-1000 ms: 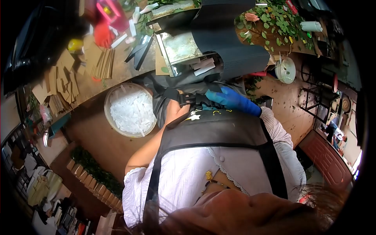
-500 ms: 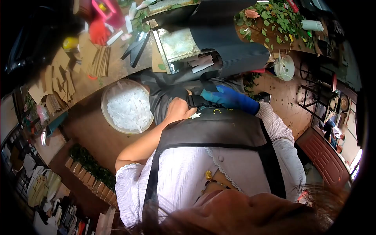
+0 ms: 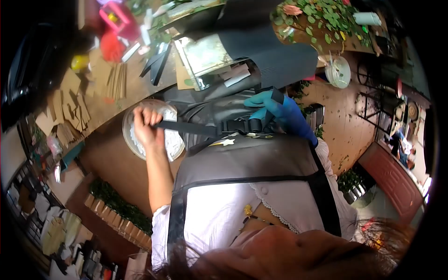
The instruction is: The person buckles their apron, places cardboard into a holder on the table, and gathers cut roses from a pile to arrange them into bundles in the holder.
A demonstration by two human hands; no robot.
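My bare left hand (image 3: 148, 127) is closed on the end of a black strap (image 3: 189, 128), held out to the left above a round tub (image 3: 127, 140) of small white pieces (image 3: 174, 140). The strap runs level to a black buckle (image 3: 234, 126) at the waist of the dark apron (image 3: 242, 158). To the right of the buckle, my right hand (image 3: 275, 109), in a blue glove, has its fingers bent around another part of the black strap. A white star (image 3: 227, 142) shows on the apron just below the buckle.
A workbench (image 3: 133, 81) in front carries cardboard pieces (image 3: 70, 102), a pink container (image 3: 119, 19), black shears (image 3: 157, 64) and a metal-topped stand (image 3: 203, 55). Leaves (image 3: 322, 18) lie at the upper right, above a white bucket (image 3: 338, 72). People (image 3: 403, 147) are far right.
My left hand has moved from the buckle out to the left, drawing the strap straight. My gloved right hand has lifted slightly and shifted right from the buckle, with the strap showing between its fingers.
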